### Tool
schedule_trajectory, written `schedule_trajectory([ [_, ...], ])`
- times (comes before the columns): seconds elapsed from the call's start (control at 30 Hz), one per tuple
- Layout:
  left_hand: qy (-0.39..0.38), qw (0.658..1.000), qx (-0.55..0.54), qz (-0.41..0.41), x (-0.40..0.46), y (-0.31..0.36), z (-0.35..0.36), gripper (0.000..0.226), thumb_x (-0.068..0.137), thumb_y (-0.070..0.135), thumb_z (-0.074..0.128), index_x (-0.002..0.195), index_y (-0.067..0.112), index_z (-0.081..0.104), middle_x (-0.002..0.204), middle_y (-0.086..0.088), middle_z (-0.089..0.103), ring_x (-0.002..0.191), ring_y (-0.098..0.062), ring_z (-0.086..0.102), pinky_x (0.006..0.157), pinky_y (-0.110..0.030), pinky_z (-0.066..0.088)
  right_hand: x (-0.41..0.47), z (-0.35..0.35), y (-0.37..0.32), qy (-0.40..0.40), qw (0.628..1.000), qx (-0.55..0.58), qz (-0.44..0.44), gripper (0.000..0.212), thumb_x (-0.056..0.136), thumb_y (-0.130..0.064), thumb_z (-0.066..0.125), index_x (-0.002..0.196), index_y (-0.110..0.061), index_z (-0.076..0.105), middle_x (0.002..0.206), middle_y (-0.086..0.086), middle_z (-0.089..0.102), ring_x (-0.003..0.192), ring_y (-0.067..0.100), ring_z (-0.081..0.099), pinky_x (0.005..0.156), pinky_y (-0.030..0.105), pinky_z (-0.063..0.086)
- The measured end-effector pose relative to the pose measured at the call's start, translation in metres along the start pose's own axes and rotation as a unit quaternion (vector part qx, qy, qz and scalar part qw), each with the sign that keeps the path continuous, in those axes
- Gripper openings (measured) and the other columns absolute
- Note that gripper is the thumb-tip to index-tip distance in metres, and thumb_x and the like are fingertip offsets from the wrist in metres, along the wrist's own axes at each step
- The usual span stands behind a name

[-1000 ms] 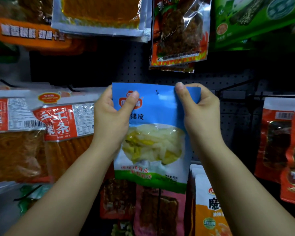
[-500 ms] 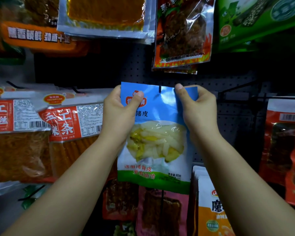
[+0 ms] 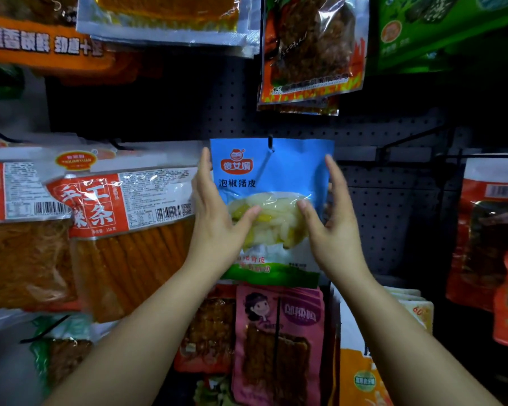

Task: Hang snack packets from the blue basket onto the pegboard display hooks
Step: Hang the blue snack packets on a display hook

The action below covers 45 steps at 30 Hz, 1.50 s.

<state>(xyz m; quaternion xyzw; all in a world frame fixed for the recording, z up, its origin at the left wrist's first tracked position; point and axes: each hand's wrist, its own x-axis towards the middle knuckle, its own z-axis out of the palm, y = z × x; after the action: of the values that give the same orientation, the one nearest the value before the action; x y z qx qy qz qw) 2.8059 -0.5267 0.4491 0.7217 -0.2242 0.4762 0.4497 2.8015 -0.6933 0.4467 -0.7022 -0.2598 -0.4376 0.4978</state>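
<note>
The blue snack packet (image 3: pixel 272 171), with a clear window of pale yellow strips, hangs from a black pegboard hook (image 3: pixel 270 141) that passes through its top hole. My left hand (image 3: pixel 217 218) is at the packet's left edge and my right hand (image 3: pixel 332 221) at its right edge. Both hands have straight, spread fingers. Only the thumbs rest on the packet's clear window. The blue basket is out of view.
Red-and-white packets of orange strips (image 3: pixel 123 230) hang close on the left. A pink packet (image 3: pixel 279 341) and an orange-white one (image 3: pixel 361 361) hang just below. Foil packets (image 3: pixel 311 51) hang above. Red packets (image 3: pixel 487 235) hang at the right, with bare dark pegboard (image 3: pixel 393 218) between.
The packet's hole went onto the hook and the packet now hangs. Both hands let go of its top corners and slid down to its sides, opening.
</note>
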Motion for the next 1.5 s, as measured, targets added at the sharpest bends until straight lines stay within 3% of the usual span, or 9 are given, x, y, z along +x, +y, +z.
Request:
schedule_trajectory([
  [0.13, -0.069, 0.994, 0.079, -0.01, 0.006, -0.011, 0.008, 0.088, 0.087, 0.027, 0.065, 0.15, 0.028, 0.003, 0.158, 0.003, -0.002, 0.14, -0.002, -0.001, 0.112, -0.024, 0.007, 0.01, 0.007, 0.015, 0.021, 0.996, -0.071, 0.041, 0.052, 0.097, -0.024, 0.053, 0.144, -0.034, 0.035, 0.123, -0.019, 0.041, 0.111, -0.006, 0.038, 0.081, -0.006, 0.029],
  [0.33, -0.121, 0.987, 0.096, -0.052, 0.029, -0.023, 0.017, 0.088, 0.087, 0.027, 0.064, 0.151, 0.025, 0.004, 0.159, 0.006, -0.003, 0.146, -0.014, 0.003, 0.114, -0.031, 0.01, 0.027, 0.011, 0.032, -0.01, 0.979, -0.191, 0.067, 0.055, 0.097, -0.034, 0.049, 0.148, -0.031, 0.029, 0.128, 0.001, 0.044, 0.102, 0.011, 0.046, 0.082, 0.03, 0.041],
  [0.5, -0.138, 0.984, 0.089, -0.067, 0.039, -0.031, 0.03, 0.086, 0.088, 0.026, 0.063, 0.151, 0.022, 0.005, 0.159, 0.002, 0.0, 0.146, -0.015, -0.002, 0.114, -0.029, 0.004, 0.039, 0.01, 0.045, -0.02, 0.955, -0.289, 0.061, 0.053, 0.097, -0.036, 0.047, 0.148, -0.028, 0.031, 0.12, 0.006, 0.041, 0.114, 0.023, 0.04, 0.088, 0.035, 0.037],
  [0.63, -0.147, 0.984, 0.049, -0.083, 0.035, -0.039, 0.04, 0.084, 0.09, 0.03, 0.06, 0.15, 0.027, 0.001, 0.16, 0.004, -0.002, 0.145, -0.009, 0.0, 0.104, -0.017, 0.004, 0.038, 0.012, 0.054, -0.015, 0.953, -0.295, 0.074, 0.049, 0.099, -0.036, 0.044, 0.146, -0.033, 0.033, 0.15, 0.01, 0.022, 0.135, 0.029, 0.023, 0.107, 0.041, 0.022],
  [0.83, -0.154, 0.977, -0.1, -0.112, 0.014, -0.048, 0.038, 0.092, 0.086, 0.029, 0.065, 0.137, 0.056, -0.006, 0.157, 0.008, 0.016, 0.141, -0.013, 0.026, 0.112, -0.046, 0.033, 0.012, 0.014, 0.066, -0.094, 0.99, -0.08, 0.066, 0.075, 0.093, -0.046, 0.051, 0.141, -0.054, -0.006, 0.161, -0.007, -0.001, 0.142, -0.005, 0.0, 0.106, 0.026, 0.014],
  [1.0, -0.152, 0.977, -0.098, -0.118, 0.004, -0.054, 0.039, 0.096, 0.085, 0.027, 0.068, 0.131, 0.063, -0.009, 0.155, 0.01, 0.02, 0.14, -0.013, 0.029, 0.109, -0.044, 0.037, 0.001, 0.019, 0.073, -0.08, 0.994, -0.037, 0.058, 0.076, 0.094, -0.042, 0.051, 0.133, -0.062, -0.01, 0.144, -0.039, 0.001, 0.13, -0.025, 0.006, 0.102, 0.013, 0.02],
  [1.13, -0.133, 0.981, -0.071, -0.118, 0.001, -0.054, 0.042, 0.093, 0.086, 0.026, 0.067, 0.132, 0.059, -0.007, 0.156, 0.007, 0.018, 0.136, -0.006, 0.025, 0.112, -0.038, 0.031, -0.001, 0.021, 0.078, -0.083, 0.993, -0.039, 0.073, 0.073, 0.097, -0.035, 0.049, 0.134, -0.059, -0.009, 0.145, -0.032, 0.006, 0.129, -0.017, 0.013, 0.102, 0.02, 0.024],
  [1.3, -0.13, 0.979, -0.068, -0.143, -0.004, -0.05, 0.041, 0.092, 0.086, 0.027, 0.066, 0.144, 0.047, -0.003, 0.156, 0.005, 0.022, 0.14, -0.015, 0.027, 0.112, -0.042, 0.031, -0.005, 0.016, 0.075, -0.09, 0.992, -0.034, 0.088, 0.074, 0.097, -0.032, 0.051, 0.135, -0.058, -0.007, 0.132, -0.05, 0.001, 0.122, -0.031, 0.01, 0.097, 0.006, 0.019],
  [1.5, -0.078, 0.979, -0.034, -0.186, -0.02, -0.032, 0.028, 0.076, 0.087, 0.023, 0.065, 0.148, 0.029, 0.02, 0.153, 0.003, 0.025, 0.139, -0.016, 0.028, 0.114, -0.038, 0.028, -0.028, 0.005, 0.06, -0.084, 0.988, -0.053, 0.116, 0.079, 0.094, -0.029, 0.057, 0.149, -0.04, 0.002, 0.145, -0.029, 0.013, 0.138, -0.003, 0.014, 0.113, 0.027, 0.019],
])
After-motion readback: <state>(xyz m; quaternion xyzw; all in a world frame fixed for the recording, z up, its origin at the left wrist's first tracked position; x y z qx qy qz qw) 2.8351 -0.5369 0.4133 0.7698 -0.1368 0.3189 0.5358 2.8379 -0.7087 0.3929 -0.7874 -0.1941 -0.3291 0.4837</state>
